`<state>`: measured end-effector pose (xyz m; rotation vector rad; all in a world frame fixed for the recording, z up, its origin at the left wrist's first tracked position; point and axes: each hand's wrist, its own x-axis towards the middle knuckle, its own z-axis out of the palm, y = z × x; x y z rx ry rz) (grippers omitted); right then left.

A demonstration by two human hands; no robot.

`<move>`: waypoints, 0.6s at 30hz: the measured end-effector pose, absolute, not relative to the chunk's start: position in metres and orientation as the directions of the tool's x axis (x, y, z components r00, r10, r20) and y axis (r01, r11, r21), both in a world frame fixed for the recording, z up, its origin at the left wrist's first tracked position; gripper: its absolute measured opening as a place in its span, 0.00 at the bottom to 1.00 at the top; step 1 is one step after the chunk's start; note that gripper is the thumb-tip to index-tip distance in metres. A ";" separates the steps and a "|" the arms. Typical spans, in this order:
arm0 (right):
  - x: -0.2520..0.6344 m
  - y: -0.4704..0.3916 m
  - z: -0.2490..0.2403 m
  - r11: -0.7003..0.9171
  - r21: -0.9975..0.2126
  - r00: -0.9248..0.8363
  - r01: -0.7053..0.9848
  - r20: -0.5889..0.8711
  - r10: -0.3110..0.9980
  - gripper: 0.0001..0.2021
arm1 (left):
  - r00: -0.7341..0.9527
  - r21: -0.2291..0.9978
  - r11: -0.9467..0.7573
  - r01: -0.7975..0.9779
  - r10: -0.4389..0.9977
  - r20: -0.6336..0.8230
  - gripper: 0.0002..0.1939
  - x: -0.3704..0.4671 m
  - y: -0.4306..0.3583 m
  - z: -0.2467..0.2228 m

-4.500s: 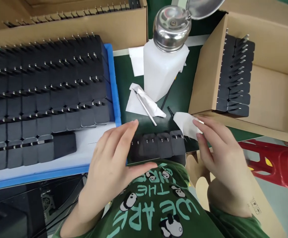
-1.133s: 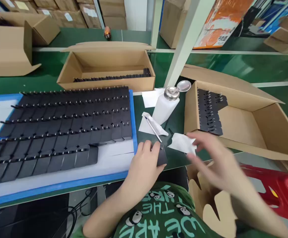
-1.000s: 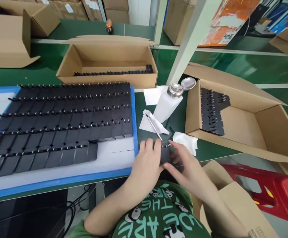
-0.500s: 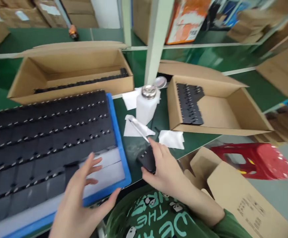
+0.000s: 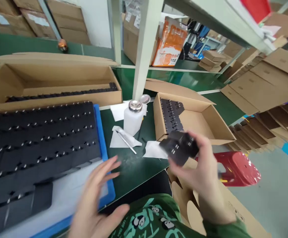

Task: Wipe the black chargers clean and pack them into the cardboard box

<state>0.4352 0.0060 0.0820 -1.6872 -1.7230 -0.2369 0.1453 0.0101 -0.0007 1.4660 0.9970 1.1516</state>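
Observation:
My right hand (image 5: 203,172) grips black plastic parts (image 5: 175,148) with small metal contacts, seemingly two side by side. They are held in the air in front of the small cardboard box (image 5: 160,124), where similar black parts (image 5: 168,115) stand along the left side. My left hand (image 5: 96,198) is empty, fingers apart, hovering over the right edge of a blue-rimmed tray (image 5: 99,129). Rows of black parts (image 5: 42,142) fill most of that tray, and its white lining shows at the near right.
A white pump bottle (image 5: 131,122) stands amid white wipes (image 5: 155,150), with a thin white stick (image 5: 126,142) nearby. Behind the tray is a long cardboard box (image 5: 84,96). A pale post (image 5: 145,49) rises mid-bench. A red plastic stool (image 5: 243,168) and an open carton (image 5: 229,201) are at right.
My right hand has lifted the black parts off the bench and carried them right, towards the small box. My left hand stays open near the tray. The view has shifted right.

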 end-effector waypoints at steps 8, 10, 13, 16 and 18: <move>0.343 -0.012 0.038 0.395 -0.372 -0.024 0.840 0.701 0.712 0.34 | 0.425 0.898 0.146 -0.414 0.904 0.049 0.30 0.209 0.013 0.014; 0.340 -0.010 0.037 0.394 -0.331 -0.039 0.857 0.722 0.691 0.34 | 0.418 0.898 0.134 -0.420 0.907 0.060 0.27 0.204 0.011 0.013; 0.338 -0.012 0.037 0.361 -0.295 -0.049 0.885 0.711 0.702 0.38 | 0.409 0.892 0.121 -0.436 0.909 0.077 0.26 0.201 0.011 0.013; 0.337 -0.019 0.040 0.335 -0.290 -0.067 0.896 0.659 0.749 0.43 | 0.402 0.882 0.116 -0.457 0.911 0.088 0.25 0.203 0.013 0.014; 0.337 -0.021 0.043 0.333 -0.284 -0.075 0.899 0.650 0.756 0.45 | 0.395 0.874 0.120 -0.470 0.915 0.087 0.24 0.204 0.015 0.016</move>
